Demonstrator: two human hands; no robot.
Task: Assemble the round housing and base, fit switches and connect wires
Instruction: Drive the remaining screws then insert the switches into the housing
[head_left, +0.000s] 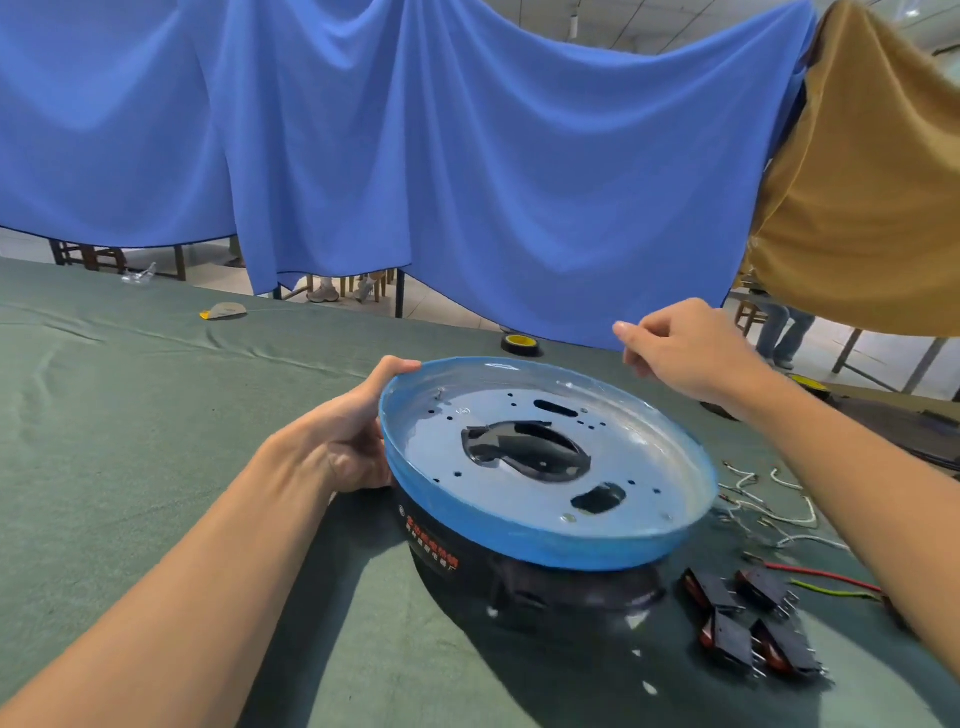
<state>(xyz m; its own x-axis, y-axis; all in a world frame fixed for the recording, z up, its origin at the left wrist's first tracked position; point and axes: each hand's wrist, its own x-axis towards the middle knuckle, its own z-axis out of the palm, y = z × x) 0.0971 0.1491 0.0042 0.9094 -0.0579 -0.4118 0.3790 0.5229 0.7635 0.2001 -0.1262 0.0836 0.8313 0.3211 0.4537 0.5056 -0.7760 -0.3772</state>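
Left hand (353, 441) grips the left rim of the housing (519, 543). Its thumb hooks over the rim's top and the fingers curl under the side, with the forearm coming in low from the near left.

Right hand (691, 348) hangs in the air above the far right rim, clear of it. Fingers curled in, thumb tip close to the index tip. Cannot tell whether anything is pinched there. The forearm slants in from the right edge, over the wires (779, 512).

Housing: a round, shallow pan with blue film on its wall, open side up, its floor pierced by slots and small holes. It sits on the black base (571, 590), tilted a little, with its left side higher. Both are at the middle of the table (130, 415), which is covered in green cloth.

Edges and room:
- Left of the housing is bare, wrinkled cloth, wide open.
- Just right of the base, four black switches (748, 623) lie clustered near the front.
- White wires sprawl behind the switches, with a red and a green-yellow lead alongside.
- A tape roll (519, 344) sits beyond the far rim, apart from it.
- A blue drape (467, 156) hangs across the table's far side.
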